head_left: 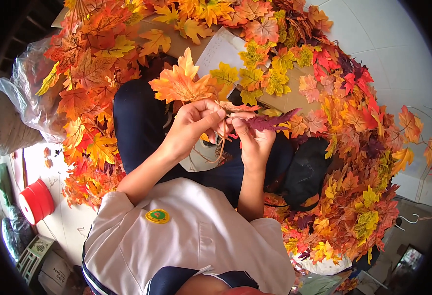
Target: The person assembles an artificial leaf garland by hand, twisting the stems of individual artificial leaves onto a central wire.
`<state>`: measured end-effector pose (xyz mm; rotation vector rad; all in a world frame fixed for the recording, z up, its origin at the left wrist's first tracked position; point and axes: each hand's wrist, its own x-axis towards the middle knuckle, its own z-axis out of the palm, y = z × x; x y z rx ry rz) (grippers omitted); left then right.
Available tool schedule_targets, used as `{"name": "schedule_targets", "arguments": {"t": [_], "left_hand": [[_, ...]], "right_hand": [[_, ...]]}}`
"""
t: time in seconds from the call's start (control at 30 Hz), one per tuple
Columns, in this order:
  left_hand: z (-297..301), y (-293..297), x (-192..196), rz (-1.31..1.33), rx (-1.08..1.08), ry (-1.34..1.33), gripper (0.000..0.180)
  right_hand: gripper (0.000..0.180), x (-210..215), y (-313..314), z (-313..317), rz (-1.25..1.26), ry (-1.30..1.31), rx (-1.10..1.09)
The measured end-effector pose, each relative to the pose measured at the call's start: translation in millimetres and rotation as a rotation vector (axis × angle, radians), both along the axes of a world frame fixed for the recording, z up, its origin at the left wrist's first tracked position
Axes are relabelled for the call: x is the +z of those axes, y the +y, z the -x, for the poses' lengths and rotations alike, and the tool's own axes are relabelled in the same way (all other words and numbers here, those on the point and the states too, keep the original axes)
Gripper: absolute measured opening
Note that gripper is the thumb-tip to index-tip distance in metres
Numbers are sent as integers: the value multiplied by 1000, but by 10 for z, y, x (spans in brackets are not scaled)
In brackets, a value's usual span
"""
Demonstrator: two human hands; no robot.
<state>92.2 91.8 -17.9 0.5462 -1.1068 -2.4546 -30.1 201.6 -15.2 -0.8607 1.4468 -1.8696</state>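
My left hand [192,124] pinches the stem of an orange artificial maple leaf [182,80] that fans out above it. My right hand [252,139] grips a dark purple-red leaf [274,120] by its stem, pointing right. Both hands meet fingertip to fingertip over my lap, with thin brown stems [221,147] hanging between them. A pale orange leaf [238,106] lies across the fingertips.
Heaps of orange, red and yellow fake leaves [93,73] ring my lap on the left, top and right [353,147]. A clear plastic bag [27,98] sits at left, a red tape roll [36,200] on the floor lower left, a white paper [221,49] above.
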Motion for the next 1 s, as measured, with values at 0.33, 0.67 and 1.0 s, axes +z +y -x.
{"name": "schedule_targets", "arguments": {"t": [0.33,0.67,1.0], "left_hand": [[39,28,-57,65,-19,-26,18],[-76,109,-195,3,1,-13,14],[-161,-29,-159,66,-73,-1,16]], "right_hand": [[16,59,30,65,-58,-36,89],[16,-70,167,40,-220,241,63],[20,40,70,21,-243,305,111]]}}
